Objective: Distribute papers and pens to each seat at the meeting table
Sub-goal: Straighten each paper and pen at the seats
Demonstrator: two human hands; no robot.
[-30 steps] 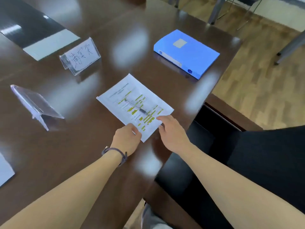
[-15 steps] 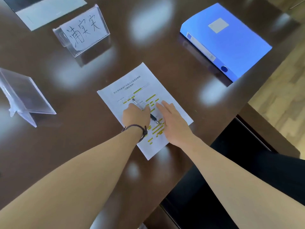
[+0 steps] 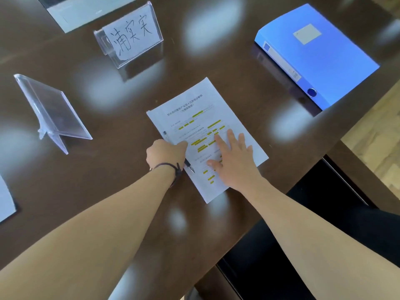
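A white printed sheet with yellow highlights (image 3: 203,118) lies on the dark wooden table (image 3: 216,68) near its right edge. My left hand (image 3: 164,153) is closed around a pen (image 3: 189,166) at the sheet's left edge; the pen's tip shows below my wrist and its far end pokes out above my fist. My right hand (image 3: 232,156) rests flat on the sheet's lower half, fingers spread.
A clear name stand with handwritten characters (image 3: 129,33) stands behind the sheet. An empty clear stand (image 3: 54,111) is at the left. A blue file box (image 3: 313,50) lies at the back right. Other papers sit at the far left edge (image 3: 5,200) and top (image 3: 86,9). A black chair (image 3: 324,245) is below right.
The pen lay on the middle of the sheet; my left hand closed on it and carried it to the sheet's left edge. My right hand slid onto the sheet and pressed flat.
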